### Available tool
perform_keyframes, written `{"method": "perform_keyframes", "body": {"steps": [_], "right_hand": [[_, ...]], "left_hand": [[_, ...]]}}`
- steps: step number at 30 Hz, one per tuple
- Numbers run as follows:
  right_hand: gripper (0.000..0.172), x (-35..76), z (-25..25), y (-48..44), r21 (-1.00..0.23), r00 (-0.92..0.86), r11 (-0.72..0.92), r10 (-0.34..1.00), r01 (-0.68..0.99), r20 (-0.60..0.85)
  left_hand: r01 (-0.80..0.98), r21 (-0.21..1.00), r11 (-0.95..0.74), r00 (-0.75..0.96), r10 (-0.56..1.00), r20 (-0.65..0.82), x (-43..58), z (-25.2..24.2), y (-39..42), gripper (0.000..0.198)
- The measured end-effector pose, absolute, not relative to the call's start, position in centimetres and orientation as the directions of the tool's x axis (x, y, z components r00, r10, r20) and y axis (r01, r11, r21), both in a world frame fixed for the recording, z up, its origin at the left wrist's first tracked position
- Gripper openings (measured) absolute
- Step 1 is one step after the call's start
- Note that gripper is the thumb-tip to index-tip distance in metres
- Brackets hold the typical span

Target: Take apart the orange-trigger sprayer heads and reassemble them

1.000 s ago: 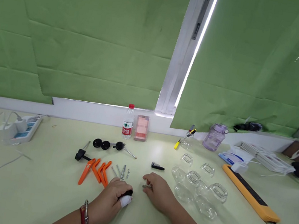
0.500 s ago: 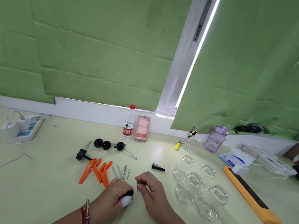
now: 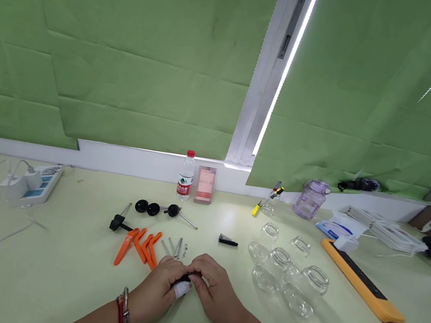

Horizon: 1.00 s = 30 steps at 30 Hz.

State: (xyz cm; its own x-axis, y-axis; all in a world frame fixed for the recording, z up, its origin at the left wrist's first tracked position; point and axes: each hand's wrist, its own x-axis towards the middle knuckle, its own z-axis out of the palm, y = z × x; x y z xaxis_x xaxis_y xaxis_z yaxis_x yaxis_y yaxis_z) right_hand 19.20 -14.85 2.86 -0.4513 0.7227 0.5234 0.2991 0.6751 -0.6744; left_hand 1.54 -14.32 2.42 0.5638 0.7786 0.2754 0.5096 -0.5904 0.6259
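My left hand (image 3: 162,284), with a white wrapping on the thumb, is closed around a small black plastic part (image 3: 181,278). My right hand (image 3: 216,289) pinches at the right end of this part, its fingertips meeting those of the left. The small metal piece it holds is hidden between the fingers. Just beyond the hands lie several metal pins and screws (image 3: 178,248) and a few tiny nuts (image 3: 185,250). Orange curved handles (image 3: 125,247) lie left of them. A black piece with a spring along it (image 3: 228,241) rests farther back on the right.
Clear glass jars (image 3: 266,280) stand on the right, with an orange-and-black power strip (image 3: 364,283) beyond. Black round knobs with rods (image 3: 153,209) and a black grinder-like part (image 3: 117,222) lie at left. A water bottle (image 3: 185,178) and a phone (image 3: 205,186) stand at the back.
My right hand has moved left, bringing the small metal piece in its fingertips to the black part. My left hand has stayed nearly still.
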Motion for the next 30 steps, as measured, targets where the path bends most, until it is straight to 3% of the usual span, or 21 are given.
{"method": "perform_keyframes", "body": {"steps": [21, 26, 28, 30], "right_hand": [[0.009, 19.3, 1.4, -14.4, -0.713, -0.414, 0.613, 0.779, 0.341, 0.472], [0.008, 18.5, 1.1, -14.4, -0.828, -0.310, 0.448, 0.883, 0.337, 0.351], [0.005, 18.3, 0.6, -13.9, -0.889, -0.250, 0.335, 0.932, 0.312, 0.264], [0.003, 18.3, -0.1, -13.3, -0.923, -0.189, 0.239, 0.964, 0.301, 0.188]], "left_hand": [[0.527, 0.617, -0.585, 0.554, 0.787, 0.273, 1.4, 2.2, -14.1, 0.018], [0.567, 0.602, -0.562, 0.517, 0.812, 0.270, 1.1, 2.4, -13.9, 0.016], [0.563, 0.612, -0.555, 0.516, 0.815, 0.264, 0.5, 2.3, -13.6, 0.029], [0.545, 0.610, -0.575, 0.564, 0.790, 0.240, -0.3, 2.1, -13.3, 0.058]]}}
